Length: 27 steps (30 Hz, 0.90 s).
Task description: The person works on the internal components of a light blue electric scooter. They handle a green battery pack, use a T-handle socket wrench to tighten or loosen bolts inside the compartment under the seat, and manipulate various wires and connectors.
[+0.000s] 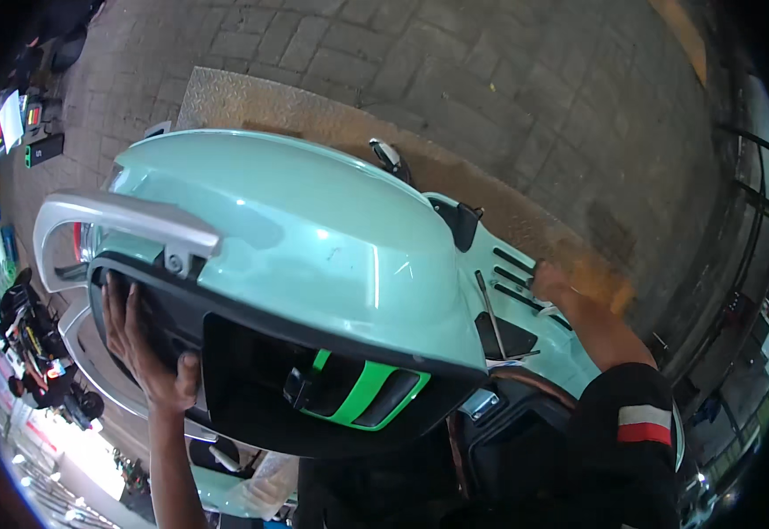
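Note:
A mint-green scooter body (314, 207) with a silver grab rail (124, 209) fills the middle. My left hand (138, 344) lies with stretched fingers against the black inner panel (190, 300) below that rail. Beside it, a black-and-green block (358, 397) sits in the dark compartment. At the right, my right hand (549, 284) is curled at the slotted mint footboard (512, 256); whatever its fingers grip is too small to make out. A long thin metal tool (491, 313) rests on the footboard just left of that hand.
A textured metal plate (235, 97) lies under the scooter on grey paving (455, 53). A dark seat-like part (517, 441) is at lower right. At the left are a black-green box (43, 150), a person (27, 388) among dark machines, and more scooter parts below. Dark railings (755, 194) line the right.

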Tool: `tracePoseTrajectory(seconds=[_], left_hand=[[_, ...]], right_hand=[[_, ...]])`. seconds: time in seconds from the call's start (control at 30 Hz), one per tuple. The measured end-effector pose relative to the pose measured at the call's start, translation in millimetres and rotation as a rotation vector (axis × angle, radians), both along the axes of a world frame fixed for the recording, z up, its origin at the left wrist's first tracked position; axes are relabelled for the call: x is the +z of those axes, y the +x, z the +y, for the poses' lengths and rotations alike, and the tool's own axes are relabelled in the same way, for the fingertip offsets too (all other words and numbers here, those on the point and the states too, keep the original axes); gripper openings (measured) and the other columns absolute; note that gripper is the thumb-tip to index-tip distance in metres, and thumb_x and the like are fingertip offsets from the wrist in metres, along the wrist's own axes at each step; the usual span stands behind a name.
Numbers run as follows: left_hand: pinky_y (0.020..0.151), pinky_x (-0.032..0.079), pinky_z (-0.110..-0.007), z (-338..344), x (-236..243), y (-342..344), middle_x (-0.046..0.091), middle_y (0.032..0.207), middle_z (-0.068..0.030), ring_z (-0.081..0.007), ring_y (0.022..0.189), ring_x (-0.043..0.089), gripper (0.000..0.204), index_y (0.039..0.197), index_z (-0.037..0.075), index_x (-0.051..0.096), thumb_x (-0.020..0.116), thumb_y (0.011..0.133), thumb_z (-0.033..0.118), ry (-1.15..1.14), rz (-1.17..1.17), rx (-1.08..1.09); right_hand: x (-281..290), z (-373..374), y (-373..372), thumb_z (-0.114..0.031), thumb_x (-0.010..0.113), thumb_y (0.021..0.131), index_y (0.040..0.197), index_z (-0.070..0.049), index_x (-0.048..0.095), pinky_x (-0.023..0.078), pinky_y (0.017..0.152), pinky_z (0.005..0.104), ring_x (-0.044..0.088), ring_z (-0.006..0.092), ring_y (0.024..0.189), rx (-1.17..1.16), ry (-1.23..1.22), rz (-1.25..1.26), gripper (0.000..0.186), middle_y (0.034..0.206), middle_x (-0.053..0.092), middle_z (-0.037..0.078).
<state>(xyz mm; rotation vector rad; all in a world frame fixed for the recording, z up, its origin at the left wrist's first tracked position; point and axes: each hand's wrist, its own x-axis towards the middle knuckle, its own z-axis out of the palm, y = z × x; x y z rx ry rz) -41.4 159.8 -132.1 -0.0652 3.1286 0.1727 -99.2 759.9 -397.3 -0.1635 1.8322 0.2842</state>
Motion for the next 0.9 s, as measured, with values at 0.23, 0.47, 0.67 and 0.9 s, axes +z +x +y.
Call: tracePoseTrajectory(seconds=[0.23, 0.47, 0.67, 0.9], left_hand=[[0.12, 0.018, -0.059, -1, -5, -2, 0.034, 0.159, -0.0311, -0.0479, 0.149, 0.028, 0.099, 0.153, -0.003, 0.037, 0.035, 0.094, 0.077, -0.023, -0.013, -0.015], [0.121, 0.017, -0.061, -4, -3, 0, 0.033, 0.159, -0.0312, -0.0479, 0.149, 0.029, 0.101, 0.153, -0.004, 0.036, 0.032, 0.094, 0.077, -0.027, -0.014, -0.04], [0.122, 0.015, -0.059, 1, -4, -2, 0.029, 0.162, -0.0287, -0.0456, 0.152, 0.025, 0.098, 0.155, -0.003, 0.032, 0.031, 0.096, 0.074, -0.013, -0.028, -0.031], [0.121, 0.019, -0.062, 2, -6, -5, 0.034, 0.159, -0.0312, -0.0496, 0.149, 0.029, 0.098, 0.153, -0.002, 0.037, 0.032, 0.094, 0.076, -0.028, 0.005, -0.036]], right_hand=[[-67, 29, 78, -0.03, 0.07, 0.093, 0.128, 0.004, 0.046, 0.051, 0.102, 0.0504, 0.065, 0.0447, 0.116, -0.65, 0.172, 0.265, 0.055, 0.117, 0.067, 0.031], [-58, 25, 90, -0.016, 0.07, 0.085, 0.121, -0.006, 0.057, 0.053, 0.098, 0.0489, 0.066, 0.0436, 0.111, -0.778, 0.093, 0.346, 0.04, 0.115, 0.069, 0.024], [-40, 20, 99, -0.006, 0.064, 0.079, 0.099, -0.003, 0.064, 0.049, 0.096, 0.0501, 0.061, 0.0463, 0.111, -0.549, -0.408, 0.342, 0.021, 0.107, 0.065, 0.027], [-15, -32, 71, -0.034, 0.074, 0.088, 0.093, 0.003, 0.067, 0.052, 0.088, 0.0522, 0.066, 0.0449, 0.096, -0.544, -0.29, 0.366, 0.038, 0.095, 0.069, 0.026]])
